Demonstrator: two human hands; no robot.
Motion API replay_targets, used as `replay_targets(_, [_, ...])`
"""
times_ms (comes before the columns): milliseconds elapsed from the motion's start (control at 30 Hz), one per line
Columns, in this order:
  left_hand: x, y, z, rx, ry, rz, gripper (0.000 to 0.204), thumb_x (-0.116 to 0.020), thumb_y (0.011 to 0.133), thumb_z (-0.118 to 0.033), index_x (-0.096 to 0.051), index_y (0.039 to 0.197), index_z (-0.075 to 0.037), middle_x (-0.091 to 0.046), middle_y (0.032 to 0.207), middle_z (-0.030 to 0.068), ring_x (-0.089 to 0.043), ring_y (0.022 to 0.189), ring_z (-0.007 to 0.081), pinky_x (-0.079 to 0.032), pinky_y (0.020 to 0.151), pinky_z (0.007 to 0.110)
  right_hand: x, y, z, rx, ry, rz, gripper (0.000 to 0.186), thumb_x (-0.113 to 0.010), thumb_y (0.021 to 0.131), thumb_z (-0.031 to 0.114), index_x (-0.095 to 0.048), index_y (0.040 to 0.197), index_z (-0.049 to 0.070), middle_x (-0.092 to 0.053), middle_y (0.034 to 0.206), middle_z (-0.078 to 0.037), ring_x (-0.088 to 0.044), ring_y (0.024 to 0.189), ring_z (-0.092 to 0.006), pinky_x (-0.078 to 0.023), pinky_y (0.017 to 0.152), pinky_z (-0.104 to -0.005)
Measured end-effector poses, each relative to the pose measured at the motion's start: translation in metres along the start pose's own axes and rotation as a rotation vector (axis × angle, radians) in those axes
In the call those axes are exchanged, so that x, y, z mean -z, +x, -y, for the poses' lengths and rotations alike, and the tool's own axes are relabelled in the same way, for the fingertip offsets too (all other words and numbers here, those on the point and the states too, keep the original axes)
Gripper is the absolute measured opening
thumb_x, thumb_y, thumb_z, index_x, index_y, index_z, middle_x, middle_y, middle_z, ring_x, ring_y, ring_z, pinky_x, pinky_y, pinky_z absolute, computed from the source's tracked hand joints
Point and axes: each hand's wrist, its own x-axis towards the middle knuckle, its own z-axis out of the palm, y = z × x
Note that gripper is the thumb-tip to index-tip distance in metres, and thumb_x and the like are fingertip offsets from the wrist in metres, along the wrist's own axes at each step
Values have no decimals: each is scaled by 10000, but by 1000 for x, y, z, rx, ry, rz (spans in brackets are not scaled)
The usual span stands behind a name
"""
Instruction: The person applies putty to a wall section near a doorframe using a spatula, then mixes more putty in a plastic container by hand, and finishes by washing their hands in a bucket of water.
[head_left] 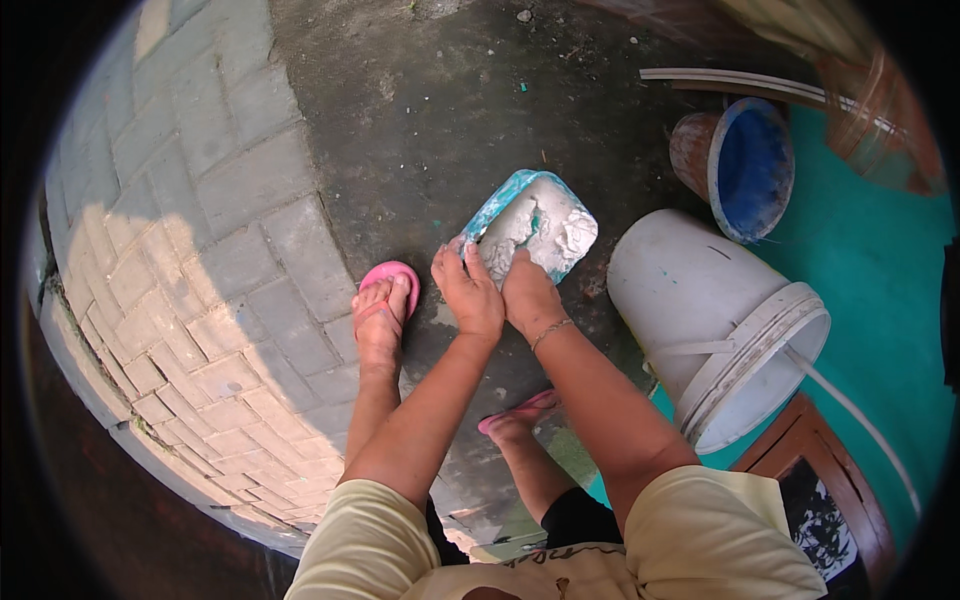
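A teal plastic tub, roughly rectangular with white smears on its walls, holds lumpy white paste. Teal shows through a gap in the middle of the paste. My left hand grips the tub's near left rim, fingertips over the edge. My right hand is right beside it at the near side of the tub, its fingers curled down into the paste. What those fingers hold, if anything, is hidden. A thin bracelet circles my right wrist.
A large white bucket lies on its side at the right, its handle sticking out. Beyond it a smaller bucket with a blue inside also lies tipped. A teal wall bounds the right; brick paving runs along the left.
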Motion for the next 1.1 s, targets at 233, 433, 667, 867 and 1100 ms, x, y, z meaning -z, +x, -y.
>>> replay_targets(233, [-15, -24, -4, 118, -61, 109, 326, -424, 980, -210, -539, 1187, 14, -562, 1134, 204, -516, 1075, 318, -381, 953, 378, 18, 42, -19, -99, 22, -213, 274, -370, 896, 103, -458, 1084, -75, -601, 1000, -327, -599, 995, -415, -456, 883, -468])
replay_targets(433, [-10, -23, 1, 140, -164, 198, 363, -404, 981, -229, -490, 1249, 1, -492, 1248, 263, -395, 1227, 420, -312, 1028, 440, 4, 13, -26, 47, -24, -67, 273, -443, 855, 84, -447, 1077, -74, -595, 968, -341, -586, 958, -462, -456, 845, -498])
replay_targets(667, [-15, -28, -6, 161, -85, 222, 364, -422, 971, -198, -454, 1300, -43, -454, 1293, 255, -390, 1234, 431, -339, 1020, 437, 56, 5, -23, -27, -114, -222, 257, -421, 875, 89, -436, 1076, -71, -618, 949, -321, -630, 926, -408, -498, 821, -461])
replay_targets(867, [5, -14, 4, -94, 97, 383, 556, -451, 801, 90, -421, 1327, -87, -472, 1242, 229, -488, 1121, 406, -415, 956, 409, 58, 54, 2, -52, -73, -287, 251, -406, 871, 81, -458, 1058, -78, -629, 990, -288, -633, 947, -389, -508, 833, -430])
replay_targets(1100, [7, -6, 18, -196, 133, 493, 628, -482, 771, 83, -392, 1353, -136, -399, 1323, 249, -516, 1090, 436, -475, 885, 444, 53, 71, -11, 35, -64, -291, 254, -401, 871, 86, -488, 1062, -58, -617, 1009, -297, -610, 976, -411, -488, 859, -447])
